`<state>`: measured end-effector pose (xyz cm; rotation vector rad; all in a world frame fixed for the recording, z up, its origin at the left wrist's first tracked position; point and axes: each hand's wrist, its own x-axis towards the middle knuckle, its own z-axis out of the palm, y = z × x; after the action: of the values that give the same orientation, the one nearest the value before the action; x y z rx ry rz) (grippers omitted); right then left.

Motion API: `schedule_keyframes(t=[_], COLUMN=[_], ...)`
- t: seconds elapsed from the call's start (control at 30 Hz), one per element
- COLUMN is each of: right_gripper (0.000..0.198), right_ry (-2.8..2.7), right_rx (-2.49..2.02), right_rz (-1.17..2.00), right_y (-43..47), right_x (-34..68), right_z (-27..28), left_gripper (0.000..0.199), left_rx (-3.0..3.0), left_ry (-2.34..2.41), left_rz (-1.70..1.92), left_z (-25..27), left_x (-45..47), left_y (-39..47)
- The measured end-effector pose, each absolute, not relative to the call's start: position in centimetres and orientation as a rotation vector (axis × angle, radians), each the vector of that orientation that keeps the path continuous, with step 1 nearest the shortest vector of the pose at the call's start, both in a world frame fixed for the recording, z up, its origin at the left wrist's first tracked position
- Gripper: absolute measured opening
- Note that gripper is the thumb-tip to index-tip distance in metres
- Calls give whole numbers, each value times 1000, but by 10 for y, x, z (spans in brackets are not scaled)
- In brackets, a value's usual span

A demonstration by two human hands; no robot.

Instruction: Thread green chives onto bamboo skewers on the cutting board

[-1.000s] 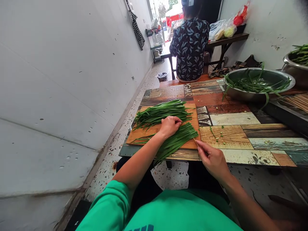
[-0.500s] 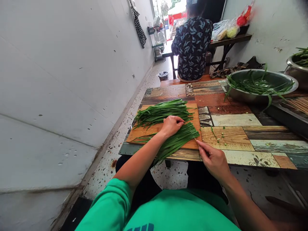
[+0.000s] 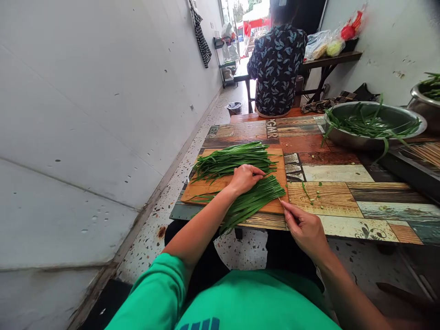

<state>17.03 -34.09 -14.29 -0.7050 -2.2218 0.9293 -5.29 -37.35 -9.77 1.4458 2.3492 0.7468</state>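
Note:
A flat row of garlic chives (image 3: pixel 252 201) lies across the near side of a wooden cutting board (image 3: pixel 202 187), its leafy ends hanging over the table edge. My left hand (image 3: pixel 244 178) is closed at the far edge of this row, thumb and fingers pinched together on the chives; the exact grip is partly hidden. At the row's right, pale-stemmed end, my right hand (image 3: pixel 304 224) pinches a thin wooden skewer (image 3: pixel 280 200), whose tip meets the stems. Behind my left hand, a thicker bunch of chives (image 3: pixel 237 159) rests on the board.
A metal bowl (image 3: pixel 374 133) of loose green leaves stands at the right, beside a dark tray (image 3: pixel 412 167) holding wooden skewers (image 3: pixel 424 153). Chive scraps (image 3: pixel 312 200) dot the patterned tabletop (image 3: pixel 330 172). A person (image 3: pixel 277 68) sits beyond the table, back turned. A white wall rises at left.
Both hands, the skewer and the chives look almost unmoved. The view has shifted very slightly.

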Motion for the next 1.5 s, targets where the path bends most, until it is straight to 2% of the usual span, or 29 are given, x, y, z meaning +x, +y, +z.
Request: schedule_keyframes(t=[0.17, 0.27, 0.37, 0.5, 0.67, 0.93, 1.5], right_gripper=[34, 35, 35, 35, 35, 34, 34], right_ry=[-2216, -2234, -2244, -2242, -2231, -2214, -2204], right_rx=[-722, -734, -731, -729, -707, -685, -705], right_rz=[924, 924, 925, 931, 925, 928, 922], right_y=[-342, -342, -341, -340, -340, -340, -340], right_x=[171, 172, 171, 171, 171, 171, 171], right_z=[-143, -144, -145, -146, -148, -147, -150], left_gripper=[29, 33, 26, 18, 11, 26, 27], left_rx=[1732, 1772, 1836, 1990, 2007, 2227, 1893], left_ry=[2094, 2209, 2441, 2482, 2461, 2324, 2370], left_rz=[590, 552, 432, 260, 314, 255, 310], left_z=[-85, -75, -71, -78, -80, -77, -83], left_x=[-65, -75, -81, -81, -76, -71, -59], left_y=[-375, -373, -369, -363, -362, -370, -370])
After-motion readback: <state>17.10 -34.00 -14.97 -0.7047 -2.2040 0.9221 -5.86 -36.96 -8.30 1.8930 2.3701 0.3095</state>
